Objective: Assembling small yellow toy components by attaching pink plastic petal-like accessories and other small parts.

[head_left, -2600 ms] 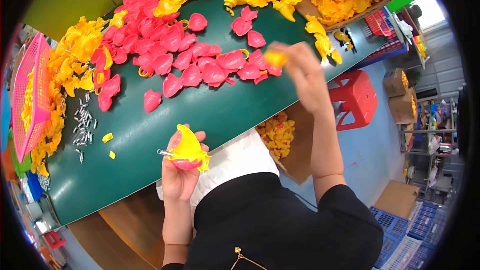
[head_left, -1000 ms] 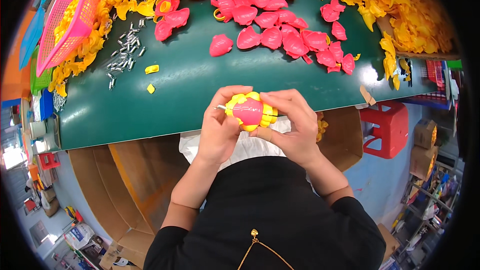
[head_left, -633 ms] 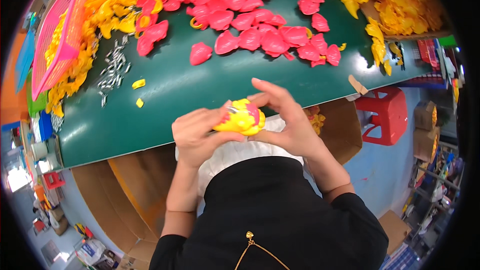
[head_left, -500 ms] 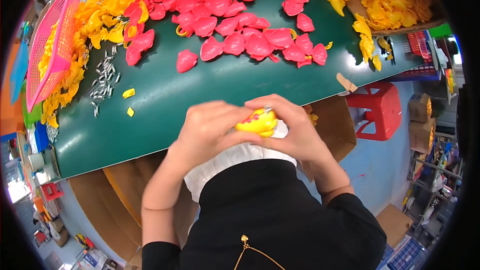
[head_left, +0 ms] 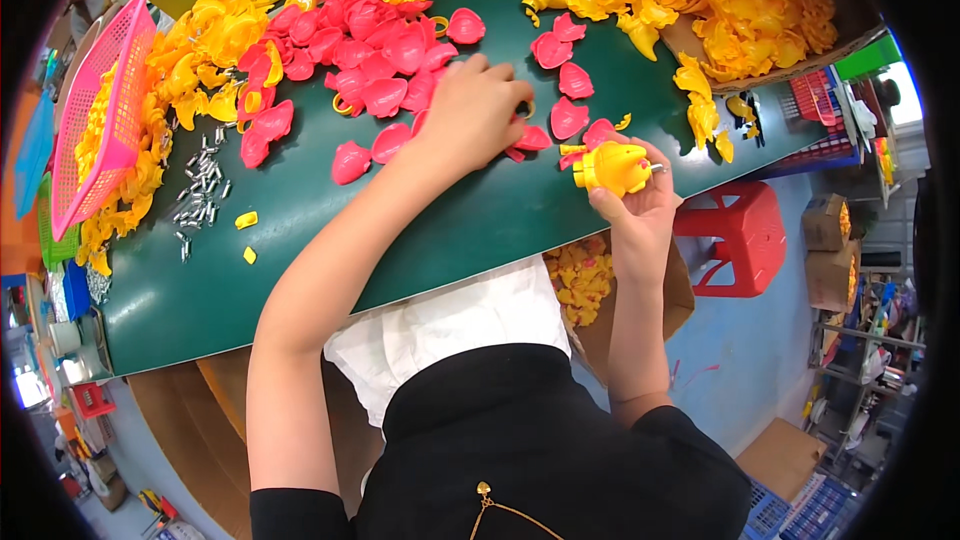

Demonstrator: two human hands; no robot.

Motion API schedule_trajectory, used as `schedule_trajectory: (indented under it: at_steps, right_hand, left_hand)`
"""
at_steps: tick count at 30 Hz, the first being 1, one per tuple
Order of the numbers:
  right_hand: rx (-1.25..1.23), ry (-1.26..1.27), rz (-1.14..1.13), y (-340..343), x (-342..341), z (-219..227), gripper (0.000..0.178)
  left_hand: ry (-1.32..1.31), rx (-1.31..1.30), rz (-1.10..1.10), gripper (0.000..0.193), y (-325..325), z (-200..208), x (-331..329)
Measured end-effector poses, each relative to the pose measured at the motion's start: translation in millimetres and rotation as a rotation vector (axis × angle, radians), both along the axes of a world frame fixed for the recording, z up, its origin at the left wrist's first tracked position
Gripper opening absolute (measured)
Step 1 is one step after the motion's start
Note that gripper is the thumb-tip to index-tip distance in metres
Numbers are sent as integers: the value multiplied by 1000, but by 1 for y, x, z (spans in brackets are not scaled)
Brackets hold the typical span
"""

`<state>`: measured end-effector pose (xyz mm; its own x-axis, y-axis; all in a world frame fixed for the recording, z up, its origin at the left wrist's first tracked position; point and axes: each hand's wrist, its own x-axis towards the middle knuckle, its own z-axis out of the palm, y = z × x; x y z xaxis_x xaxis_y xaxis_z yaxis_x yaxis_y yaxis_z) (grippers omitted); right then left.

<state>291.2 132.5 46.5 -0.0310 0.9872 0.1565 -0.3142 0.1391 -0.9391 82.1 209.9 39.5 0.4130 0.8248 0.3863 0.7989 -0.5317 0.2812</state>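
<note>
My right hand [head_left: 648, 202] grips a yellow plastic toy piece [head_left: 612, 168] over the table's near right part. A small metal pin [head_left: 657, 168] sticks out of its side by my fingers. Farther left, my left hand [head_left: 475, 110] reaches over a pile of pinkish-red plastic shells [head_left: 405, 48], palm down with bent fingers. What its fingertips close on is hidden; a small dark ring-like part shows beside them. Loose red shells [head_left: 569, 118] lie between my two hands.
Yellow plastic parts fill a cardboard box [head_left: 800, 65] at far right and heap up at left beside a pink basket [head_left: 125, 105]. Metal pins [head_left: 203, 190] lie scattered on the green table [head_left: 300, 230]. A red stool [head_left: 740, 240] stands beyond its right edge; yellow pieces [head_left: 580, 280] sit in a box below.
My hands have parted from around the yellow piece. The left has gone forward to the red shells, while the right has carried the piece right and forward over the table.
</note>
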Motion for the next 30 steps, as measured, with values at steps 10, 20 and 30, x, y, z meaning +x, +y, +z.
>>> schedule_trajectory:
  at_steps: [10,20,30]
  right_hand:
    - [-42,-165,357,25,-49,-12,59]
    - [-50,-2,419,3,-52,-17,65]
    - [215,-560,442,-14,-64,-6,55]
  left_hand:
    - [-231,-44,201,28,-82,10,-104]
    - [-185,-8,308,30,-142,9,-30]
    - [-196,-52,345,38,-150,-17,-44]
